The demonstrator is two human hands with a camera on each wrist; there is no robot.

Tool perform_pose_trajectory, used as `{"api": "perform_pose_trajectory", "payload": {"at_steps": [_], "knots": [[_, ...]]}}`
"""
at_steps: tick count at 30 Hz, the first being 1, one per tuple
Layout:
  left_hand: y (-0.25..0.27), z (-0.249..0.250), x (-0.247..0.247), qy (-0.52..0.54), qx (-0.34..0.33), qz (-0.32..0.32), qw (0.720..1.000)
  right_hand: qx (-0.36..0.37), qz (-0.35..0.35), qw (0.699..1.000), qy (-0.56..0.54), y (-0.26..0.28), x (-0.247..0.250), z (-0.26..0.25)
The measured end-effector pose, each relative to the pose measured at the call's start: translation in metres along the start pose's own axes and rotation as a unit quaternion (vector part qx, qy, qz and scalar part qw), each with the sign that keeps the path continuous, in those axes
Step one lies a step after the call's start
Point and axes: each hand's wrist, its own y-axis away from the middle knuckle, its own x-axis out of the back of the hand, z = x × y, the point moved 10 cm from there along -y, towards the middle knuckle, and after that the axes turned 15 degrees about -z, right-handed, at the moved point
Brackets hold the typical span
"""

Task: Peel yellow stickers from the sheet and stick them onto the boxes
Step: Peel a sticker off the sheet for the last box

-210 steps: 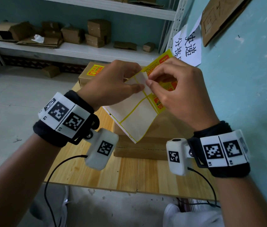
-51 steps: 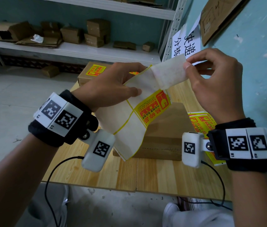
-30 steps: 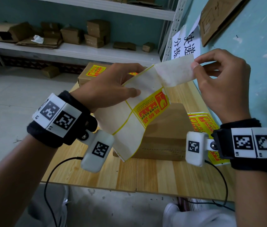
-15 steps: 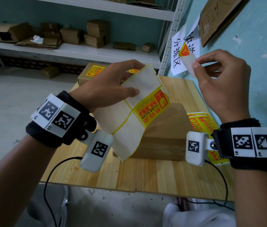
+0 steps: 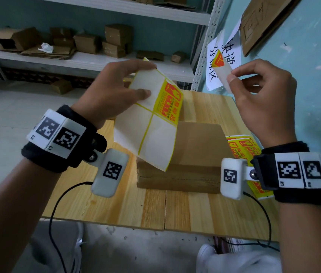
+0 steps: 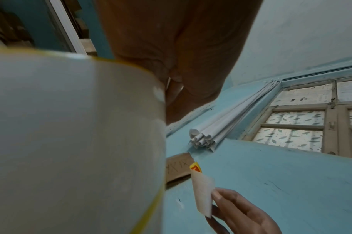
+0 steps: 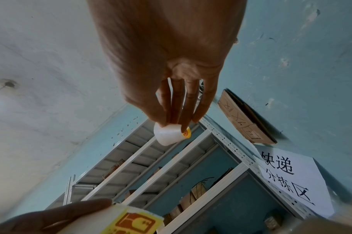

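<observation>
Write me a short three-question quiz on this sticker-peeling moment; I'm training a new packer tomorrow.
1. True or false: the peeled sticker is already stuck on the brown box.
2. Which hand holds the sticker sheet?
3. How many stickers remain on that sheet: A none, B one, C three?

Key:
1. False; the right hand pinches it in the air.
2. The left hand.
3. B, one.

We get soft, even, cool indoor light in the head view, no hard shadows, edges bowed by the wide lens. Both wrist views run dimmer with heavy fisheye stretch. The sheet (image 6: 75, 142) up close is blurred and washed pale.
</observation>
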Motion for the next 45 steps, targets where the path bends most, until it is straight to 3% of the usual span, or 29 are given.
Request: {"api": "perform_pose_trajectory", "payload": {"at_steps": [8,14,25,29,36,40,45], "knots": [[0.021,-0.026,0.054,0.021,0.034,0.106,0.994,0.005,-0.017,1.0,-0.013,-0.001,-0.012,-0.006],[0.033,-0.063,0.074,0.022,0.094,0.134,0.986,0.008,-0.02,1.0,-0.015,-0.001,-0.017,-0.014],[0.055,-0.145,0.06,0.006,0.207,0.09,0.974,0.027,-0.036,0.999,-0.013,-0.004,-0.032,-0.039],[0.06,-0.169,0.054,-0.057,0.262,0.062,0.961,0.028,-0.046,0.998,-0.014,-0.004,-0.038,-0.041],[0.054,-0.168,0.047,-0.2,0.278,0.04,0.939,0.023,-0.056,0.998,-0.028,-0.002,-0.042,-0.038],[0.048,-0.13,0.06,-0.249,0.217,0.089,0.94,0.018,-0.068,0.997,-0.04,-0.001,-0.044,-0.033],[0.036,-0.06,0.06,-0.126,0.063,0.123,0.982,0.037,-0.1,0.992,-0.065,-0.001,-0.045,-0.04]]}}
